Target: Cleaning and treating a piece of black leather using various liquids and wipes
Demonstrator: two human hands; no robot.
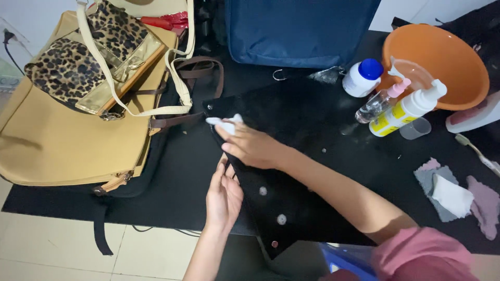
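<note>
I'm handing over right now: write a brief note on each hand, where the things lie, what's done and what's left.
Right hand: presses a small white wipe onto the upper corner of the black studded bag.
Left hand: open, steadying the bag's left edge.
Nearby: white pump bottle with yellow label, clear spray bottle, orange plastic basin, grey and pink rags.
Done: cannot tell how much is wiped.
Left: likely the remaining surface.

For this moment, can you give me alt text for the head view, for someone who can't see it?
A person's right hand presses a small white cloth onto a black studded bag on a black table, while the left hand steadies the bag's edge. A tan bag with a leopard-print purse lies left; bottles and an orange basin stand right.
</note>
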